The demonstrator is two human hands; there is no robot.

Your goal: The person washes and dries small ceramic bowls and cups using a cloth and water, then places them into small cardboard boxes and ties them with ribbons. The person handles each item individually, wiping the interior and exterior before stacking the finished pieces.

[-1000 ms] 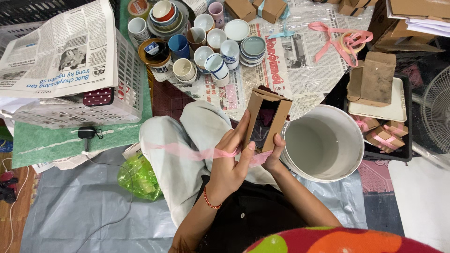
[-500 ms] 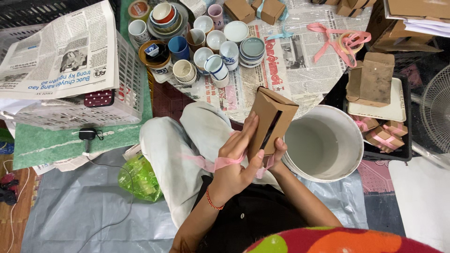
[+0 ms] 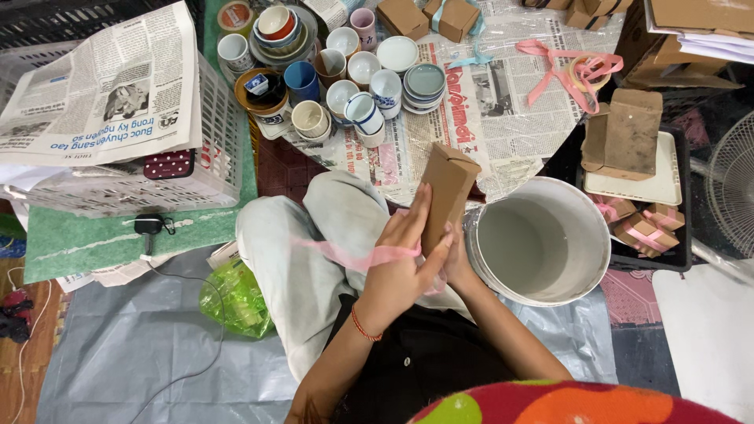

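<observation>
I hold a small brown cardboard box (image 3: 448,188) upright over my lap, near the middle of the head view. My left hand (image 3: 404,263) presses flat against its near side, and a pink ribbon (image 3: 353,255) runs across those fingers and trails off to the left over my knee. My right hand (image 3: 455,263) grips the box from below and behind; it is mostly hidden by the left hand. A white bucket (image 3: 585,235) stands right beside the box on the right.
Several ceramic cups and bowls (image 3: 345,67) sit on newspaper (image 3: 503,118) ahead. A white basket (image 3: 212,126) with a newspaper on it stands left. More brown boxes (image 3: 628,133), ribbon-tied ones (image 3: 648,228) and loose pink ribbon (image 3: 569,71) lie right. A green plastic bag (image 3: 236,302) lies by my knee.
The box has turned from open-side-up and tilted to closed and upright. My left hand has shifted onto its side, drawing the pink ribbon up against the box.
</observation>
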